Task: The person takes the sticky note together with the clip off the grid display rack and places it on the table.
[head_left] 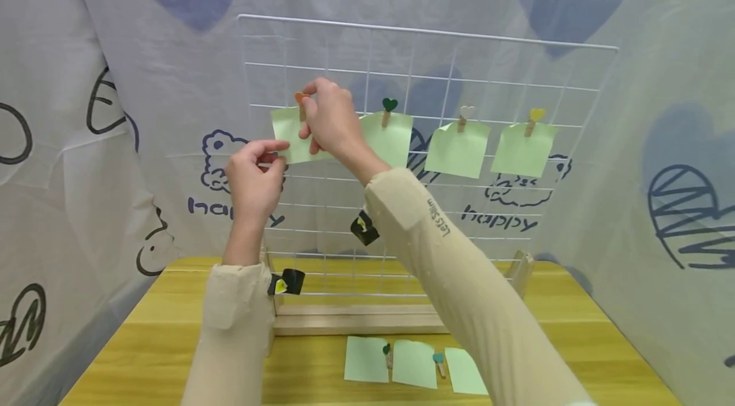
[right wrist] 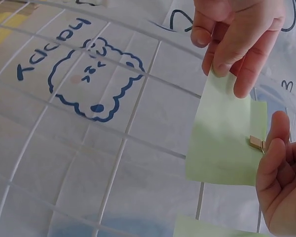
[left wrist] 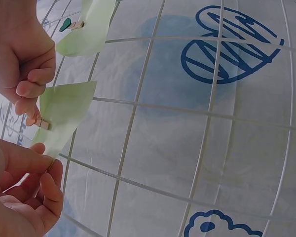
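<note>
A pale green paper note point(head_left: 287, 125) hangs at the left of the white wire grid point(head_left: 427, 29). My left hand point(head_left: 255, 176) pinches this note near its lower left corner. Up at its top edge my right hand point(head_left: 330, 115) pinches a small wooden clothespin with an orange heart point(head_left: 301, 97). In the right wrist view the clothespin's wooden tip point(right wrist: 256, 142) lies over the paper's edge, with thumb and finger at its other end. The left wrist view has both hands close together at the note point(left wrist: 69, 111).
Further right on the grid hang notes under green-heart point(head_left: 389, 105), white-heart point(head_left: 466, 112) and yellow-heart point(head_left: 536, 115) clothespins. The grid stands in a wooden base point(head_left: 356, 323) on a wood-grain table point(head_left: 155, 336). In front lie loose notes point(head_left: 366, 360) and two clothespins point(head_left: 439, 362). Patterned cloth point(head_left: 677, 74) hangs behind.
</note>
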The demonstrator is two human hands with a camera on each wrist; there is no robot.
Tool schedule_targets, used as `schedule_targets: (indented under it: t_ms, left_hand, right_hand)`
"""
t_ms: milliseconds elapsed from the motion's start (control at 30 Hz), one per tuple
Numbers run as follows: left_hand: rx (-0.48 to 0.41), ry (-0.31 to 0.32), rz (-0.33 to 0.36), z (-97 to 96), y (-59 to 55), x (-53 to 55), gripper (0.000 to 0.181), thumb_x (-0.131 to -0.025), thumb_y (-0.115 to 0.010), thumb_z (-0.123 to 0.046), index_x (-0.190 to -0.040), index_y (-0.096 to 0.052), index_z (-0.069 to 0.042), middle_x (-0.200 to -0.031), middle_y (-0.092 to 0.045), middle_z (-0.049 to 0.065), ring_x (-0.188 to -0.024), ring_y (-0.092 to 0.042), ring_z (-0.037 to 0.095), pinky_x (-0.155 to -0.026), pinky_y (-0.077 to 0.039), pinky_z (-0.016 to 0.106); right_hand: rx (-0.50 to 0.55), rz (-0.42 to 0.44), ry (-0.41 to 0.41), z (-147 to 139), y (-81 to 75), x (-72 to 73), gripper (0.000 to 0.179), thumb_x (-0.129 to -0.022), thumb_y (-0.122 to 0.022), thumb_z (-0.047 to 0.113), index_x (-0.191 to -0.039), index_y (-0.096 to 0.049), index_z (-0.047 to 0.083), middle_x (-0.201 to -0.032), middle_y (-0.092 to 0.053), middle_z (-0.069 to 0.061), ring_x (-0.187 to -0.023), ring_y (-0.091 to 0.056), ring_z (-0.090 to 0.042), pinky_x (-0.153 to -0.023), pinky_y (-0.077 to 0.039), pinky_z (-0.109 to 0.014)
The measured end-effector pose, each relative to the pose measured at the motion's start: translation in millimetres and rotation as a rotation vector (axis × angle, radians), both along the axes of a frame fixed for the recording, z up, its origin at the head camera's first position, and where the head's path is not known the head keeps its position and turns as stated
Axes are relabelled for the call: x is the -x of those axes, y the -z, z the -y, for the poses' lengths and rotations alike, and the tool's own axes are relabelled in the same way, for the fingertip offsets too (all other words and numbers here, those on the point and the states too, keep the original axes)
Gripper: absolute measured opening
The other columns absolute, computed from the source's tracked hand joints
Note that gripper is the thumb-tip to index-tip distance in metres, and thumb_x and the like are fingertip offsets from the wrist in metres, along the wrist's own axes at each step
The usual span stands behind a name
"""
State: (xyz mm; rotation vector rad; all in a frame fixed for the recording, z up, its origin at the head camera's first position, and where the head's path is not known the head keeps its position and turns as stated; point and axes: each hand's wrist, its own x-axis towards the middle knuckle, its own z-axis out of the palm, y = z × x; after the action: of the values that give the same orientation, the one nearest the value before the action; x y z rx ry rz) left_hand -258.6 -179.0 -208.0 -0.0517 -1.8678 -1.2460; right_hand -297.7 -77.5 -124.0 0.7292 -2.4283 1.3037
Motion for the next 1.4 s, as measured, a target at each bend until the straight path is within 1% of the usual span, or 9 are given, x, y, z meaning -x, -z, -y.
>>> schedule_targets:
  t_ms: [267,433,567,667,867,1000,1133,1300,1400]
  left_hand:
    - [0.000,0.000,-0.001,-0.6,-1.3,0.3,0.018,-0.080,-0.054,0.007,-0.093,-0.066,0.004,-0.085,-0.059,0.016,-0.067,-0.048,0.014,-0.054,-0.040,0.015]
    - [0.006,0.000,-0.005,-1.7,-0.8,-0.1,0.018,-0.080,-0.055,0.008,-0.092,-0.066,0.004,-0.084,-0.060,0.015,-0.067,-0.048,0.014,-0.055,-0.040,0.015]
    - [0.016,0.007,-0.021,-2.6,-0.6,-0.9,0.018,-0.079,-0.055,0.009,-0.092,-0.067,0.004,-0.085,-0.061,0.016,-0.068,-0.049,0.014,-0.055,-0.040,0.015]
    - [0.011,0.009,-0.025,-2.8,-0.8,-1.7,0.019,-0.079,-0.054,0.009,-0.093,-0.066,0.004,-0.084,-0.061,0.016,-0.067,-0.050,0.015,-0.054,-0.040,0.014]
    - [0.002,0.006,-0.010,-0.9,-1.6,-2.7,0.019,-0.080,-0.054,0.008,-0.094,-0.066,0.004,-0.086,-0.062,0.015,-0.066,-0.049,0.014,-0.053,-0.040,0.015]
    - [-0.001,0.004,0.001,-1.1,-2.9,-2.8,0.020,-0.080,-0.054,0.007,-0.095,-0.066,0.003,-0.088,-0.063,0.014,-0.067,-0.050,0.014,-0.054,-0.041,0.015]
    - [-0.002,0.003,-0.004,-1.6,-2.5,-3.1,0.020,-0.080,-0.053,0.007,-0.094,-0.066,0.003,-0.087,-0.062,0.015,-0.066,-0.050,0.014,-0.054,-0.041,0.015]
    - [-0.008,0.003,-0.013,-2.2,-0.5,-3.9,0.019,-0.080,-0.053,0.007,-0.094,-0.066,0.004,-0.084,-0.061,0.015,-0.065,-0.049,0.014,-0.053,-0.040,0.014]
    - [-0.017,-0.001,-0.011,-2.6,0.3,-4.6,0.019,-0.080,-0.053,0.006,-0.094,-0.066,0.003,-0.085,-0.062,0.014,-0.064,-0.049,0.013,-0.053,-0.040,0.013]
  right_hand:
    - [0.130,0.041,-0.035,-2,0.4,0.5,0.020,-0.093,-0.043,0.008,-0.111,-0.051,0.004,-0.056,-0.059,-0.011,-0.033,-0.048,-0.018,-0.035,-0.040,-0.024]
    - [0.145,0.043,-0.041,-4,1.4,-0.1,0.019,-0.093,-0.043,0.007,-0.110,-0.051,0.003,-0.055,-0.056,-0.010,-0.032,-0.045,-0.016,-0.036,-0.041,-0.024]
    - [0.113,0.013,-0.010,-4,2.7,-1.1,0.019,-0.093,-0.043,0.008,-0.110,-0.051,0.004,-0.056,-0.054,-0.009,-0.033,-0.045,-0.015,-0.036,-0.039,-0.023]
    - [0.090,-0.029,0.012,-4,3.0,-1.8,0.019,-0.094,-0.043,0.009,-0.110,-0.051,0.005,-0.057,-0.055,-0.008,-0.033,-0.046,-0.015,-0.035,-0.037,-0.022]
    - [0.109,-0.107,0.032,-6,1.1,-3.3,0.019,-0.094,-0.043,0.011,-0.110,-0.052,0.007,-0.056,-0.055,-0.007,-0.034,-0.048,-0.016,-0.033,-0.034,-0.022]
    - [0.150,-0.134,0.010,-9,0.6,-3.6,0.019,-0.094,-0.043,0.010,-0.110,-0.051,0.006,-0.054,-0.052,-0.007,-0.033,-0.046,-0.016,-0.034,-0.036,-0.022]
    - [0.188,-0.161,-0.018,-14,2.2,-3.3,0.020,-0.094,-0.043,0.010,-0.111,-0.050,0.004,-0.053,-0.050,-0.008,-0.032,-0.043,-0.017,-0.034,-0.036,-0.024]
    - [0.249,-0.171,-0.066,-22,4.8,-4.6,0.021,-0.093,-0.044,0.009,-0.112,-0.050,0.002,-0.051,-0.048,-0.010,-0.032,-0.042,-0.019,-0.034,-0.036,-0.026]
    - [0.275,-0.179,-0.091,-27,6.6,-5.7,0.020,-0.093,-0.044,0.008,-0.111,-0.050,0.002,-0.050,-0.048,-0.010,-0.032,-0.042,-0.019,-0.034,-0.036,-0.026]
